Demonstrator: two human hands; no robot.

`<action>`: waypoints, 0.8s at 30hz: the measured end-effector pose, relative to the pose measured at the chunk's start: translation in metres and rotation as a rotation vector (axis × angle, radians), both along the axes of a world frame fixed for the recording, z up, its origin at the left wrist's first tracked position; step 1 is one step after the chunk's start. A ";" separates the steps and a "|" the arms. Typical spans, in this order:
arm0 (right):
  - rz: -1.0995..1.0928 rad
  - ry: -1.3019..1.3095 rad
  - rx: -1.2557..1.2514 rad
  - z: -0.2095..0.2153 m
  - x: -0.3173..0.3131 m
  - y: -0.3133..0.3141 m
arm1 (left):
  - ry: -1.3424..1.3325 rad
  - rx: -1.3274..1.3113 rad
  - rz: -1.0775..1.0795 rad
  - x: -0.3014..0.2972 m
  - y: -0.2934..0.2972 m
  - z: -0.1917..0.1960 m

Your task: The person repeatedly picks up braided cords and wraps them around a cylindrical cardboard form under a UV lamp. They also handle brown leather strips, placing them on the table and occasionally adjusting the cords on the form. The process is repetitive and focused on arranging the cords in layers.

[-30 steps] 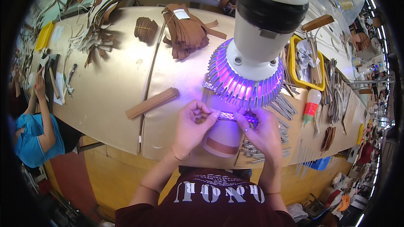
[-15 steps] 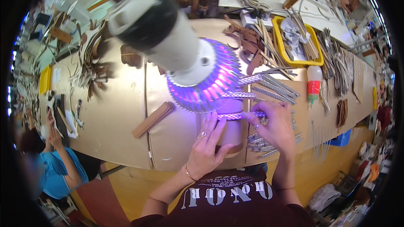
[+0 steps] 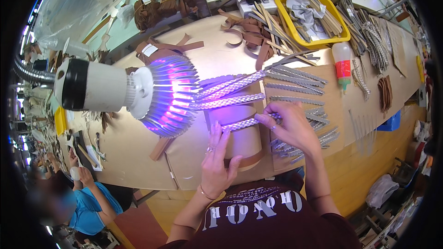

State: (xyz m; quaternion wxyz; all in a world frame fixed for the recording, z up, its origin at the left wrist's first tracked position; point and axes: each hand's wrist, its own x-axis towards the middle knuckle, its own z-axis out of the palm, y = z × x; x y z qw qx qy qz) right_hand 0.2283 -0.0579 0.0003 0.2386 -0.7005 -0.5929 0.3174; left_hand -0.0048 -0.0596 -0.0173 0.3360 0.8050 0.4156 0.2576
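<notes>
- The left hand [image 3: 217, 161] now lies flat, fingers straight and together, on the near end of a braided strap [image 3: 240, 123] and on the rounded tan leather form [image 3: 244, 143] beneath it; half a second ago it was lower and less spread.
- The right hand [image 3: 290, 127] pinches the strap's other end between thumb and fingertips, just right of the left fingertips, so the strap sits stretched across the top of the form between the two hands.
- Judging by that, the strap has gone from being picked up to being pressed down and held taut.
- Under the right hand lies a loose heap of grey braided strips [image 3: 304, 143] on the table [image 3: 134, 157].
- Beyond the left fingertips, two more braided straps [image 3: 228, 94] run toward the purple-lit lamp head [image 3: 168, 97], which has swung to the left of both hands.
- Far beyond the right hand stand a glue bottle [image 3: 342, 64] and a yellow tray [image 3: 339, 27] of sticks.
</notes>
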 end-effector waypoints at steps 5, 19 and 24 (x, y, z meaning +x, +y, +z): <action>0.000 0.056 -0.016 -0.019 -0.001 0.001 | 0.032 -0.011 0.002 0.000 0.000 0.002; -0.117 0.165 -0.083 -0.002 -0.021 0.000 | -0.045 0.049 0.097 -0.012 -0.001 -0.008; -0.039 -0.097 0.120 0.016 -0.048 0.013 | 0.059 0.175 0.138 -0.015 -0.011 -0.003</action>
